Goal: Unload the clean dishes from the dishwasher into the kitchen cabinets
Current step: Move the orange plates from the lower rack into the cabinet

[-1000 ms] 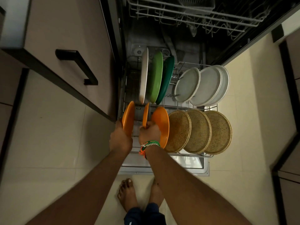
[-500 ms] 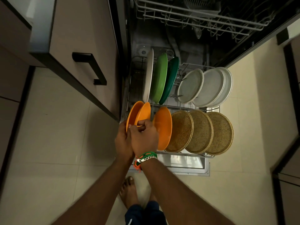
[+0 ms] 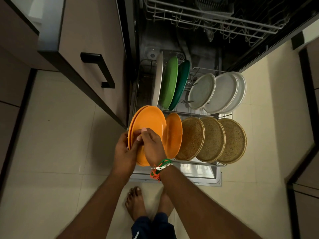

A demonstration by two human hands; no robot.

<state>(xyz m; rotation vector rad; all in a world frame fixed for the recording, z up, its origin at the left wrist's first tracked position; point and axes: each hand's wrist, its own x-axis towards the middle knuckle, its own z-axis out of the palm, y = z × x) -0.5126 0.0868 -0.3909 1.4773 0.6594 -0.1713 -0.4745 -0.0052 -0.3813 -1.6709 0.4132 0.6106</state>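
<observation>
Two orange plates (image 3: 149,120) are stacked face to face, lifted just above the front left of the dishwasher's lower rack (image 3: 198,163). My left hand (image 3: 125,152) grips their left rim from behind. My right hand (image 3: 152,146) pinches the front plate's rim, thumb on its face. A third orange plate (image 3: 174,133) still stands in the rack beside them. Right of it stand three woven brown plates (image 3: 214,138). Behind are a white plate (image 3: 158,78), a green one (image 3: 170,81), a dark green one (image 3: 181,83) and three grey plates (image 3: 219,92).
The upper wire rack (image 3: 207,18) is pulled out above. A cabinet drawer with a black handle (image 3: 98,69) juts out at the left. The open dishwasher door (image 3: 198,176) lies by my bare feet (image 3: 136,200) on the tiled floor.
My hands brought two separate orange plates together into one stack and raised them from the rack, tilting their faces toward me. The view also shifted closer.
</observation>
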